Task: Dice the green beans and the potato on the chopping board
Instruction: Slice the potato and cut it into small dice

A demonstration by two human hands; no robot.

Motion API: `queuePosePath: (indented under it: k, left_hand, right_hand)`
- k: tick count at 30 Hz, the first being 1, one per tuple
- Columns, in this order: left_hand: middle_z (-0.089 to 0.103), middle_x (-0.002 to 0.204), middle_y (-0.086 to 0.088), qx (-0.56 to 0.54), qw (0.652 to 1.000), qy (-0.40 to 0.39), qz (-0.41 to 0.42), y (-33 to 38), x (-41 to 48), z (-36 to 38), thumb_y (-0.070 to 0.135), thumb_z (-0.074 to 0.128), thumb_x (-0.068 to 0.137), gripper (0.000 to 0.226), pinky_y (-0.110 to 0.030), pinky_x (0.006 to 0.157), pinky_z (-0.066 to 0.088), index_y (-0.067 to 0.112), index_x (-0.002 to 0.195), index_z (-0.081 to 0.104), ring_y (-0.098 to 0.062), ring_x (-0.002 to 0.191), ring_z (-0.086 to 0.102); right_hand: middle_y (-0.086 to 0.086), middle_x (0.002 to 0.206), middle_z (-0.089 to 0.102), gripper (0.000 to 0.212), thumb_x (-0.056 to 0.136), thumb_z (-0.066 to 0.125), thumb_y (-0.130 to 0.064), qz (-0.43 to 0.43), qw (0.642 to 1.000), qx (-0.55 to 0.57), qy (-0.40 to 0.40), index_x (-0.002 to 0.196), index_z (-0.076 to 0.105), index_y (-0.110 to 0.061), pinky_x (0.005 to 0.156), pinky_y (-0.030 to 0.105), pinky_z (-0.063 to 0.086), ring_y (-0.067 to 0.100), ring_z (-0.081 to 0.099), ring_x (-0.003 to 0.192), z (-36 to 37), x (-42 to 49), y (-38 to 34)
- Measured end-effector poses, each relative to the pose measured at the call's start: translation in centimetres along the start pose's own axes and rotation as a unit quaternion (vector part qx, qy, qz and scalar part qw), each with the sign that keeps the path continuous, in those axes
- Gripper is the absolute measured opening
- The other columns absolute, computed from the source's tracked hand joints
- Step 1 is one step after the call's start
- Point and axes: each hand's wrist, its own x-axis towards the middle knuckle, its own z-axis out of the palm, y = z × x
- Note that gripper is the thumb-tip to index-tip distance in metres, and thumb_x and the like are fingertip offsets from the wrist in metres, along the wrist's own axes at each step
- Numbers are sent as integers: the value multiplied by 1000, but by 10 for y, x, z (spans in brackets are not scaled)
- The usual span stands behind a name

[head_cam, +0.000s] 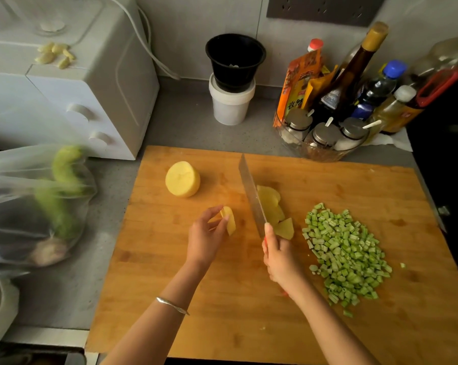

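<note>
Two grips, frame centre: my left hand (206, 234) pinches potato slices (230, 219), likely steadying them; right hand (280, 256) clasps the knife (251, 193) for cutting

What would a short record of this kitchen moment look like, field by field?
Surface: wooden chopping board
Left hand: fingers pinch a small stack of potato slices
Right hand: grips the knife, blade upright
Beside blade: more cut potato, on its right side
Uncut: potato half, far left of the board
Green beans: already diced, piled at right
</note>
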Motion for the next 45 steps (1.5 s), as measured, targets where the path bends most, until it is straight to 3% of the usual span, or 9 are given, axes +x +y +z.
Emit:
queuePosePath:
  k: [2,5,13,19,25,33,36,45]
  left_hand:
    - [58,102,30,18,1000,9,5,0,-1,-1,30,64,89,32,-22,75,55,31,120,59,3,93,63]
    - [61,113,22,17,1000,22,2,-4,-7,-3,37,59,91,35,-27,80,55,31,125,56,0,98,62]
    - [64,116,12,31,998,43,24,-7,-18,-12,36,59,91,32,-8,73,48,27,122,60,3,97,61]
    - [65,114,12,38,998,52,18,-11,-16,-16,36,59,91,31,-12,77,49,26,121,60,3,97,61]
    - [64,114,13,37,998,56,7,-10,-12,-17,36,58,91,31,-5,74,45,25,121,60,9,95,58]
    - [64,108,15,20,998,67,2,-6,-10,-16,37,58,92,29,-7,73,46,26,119,61,5,95,59]
    - [63,103,18,13,997,81,7,-4,-10,-15,36,57,92,27,-14,74,49,25,116,61,6,92,59]
    - [56,102,13,23,994,97,39,-3,-13,-16,35,56,92,20,-13,68,50,29,110,59,-2,90,59]
  right_hand:
    - [-3,47,24,57,84,28,-69,1,995,92,-25,65,35,-15,41,22,14,12,22,36,-4,-6,-4]
    - [-1,48,23,57,87,30,-67,-17,990,124,-63,64,36,-15,42,23,13,13,20,37,-1,-19,-10]
    - [-9,44,27,57,91,26,-66,-54,994,58,-73,59,33,-20,37,18,20,8,25,36,17,-25,-16]
    - [-9,43,28,57,88,25,-68,-50,996,43,-65,59,33,-20,39,20,20,9,25,38,19,-20,-17]
    - [-9,39,31,60,88,24,-69,-52,997,17,-55,56,34,-20,44,27,21,6,27,35,23,-18,-16]
    - [-12,36,35,59,78,21,-75,-53,997,-4,-50,57,39,-22,44,25,24,6,31,39,26,-17,-16]
    - [-10,38,34,58,78,20,-73,-45,998,-17,-43,56,39,-23,43,23,24,8,31,41,29,-15,-16]
    - [-8,50,35,56,92,23,-65,1,998,-36,-49,59,37,-22,42,23,25,10,33,42,40,7,-12]
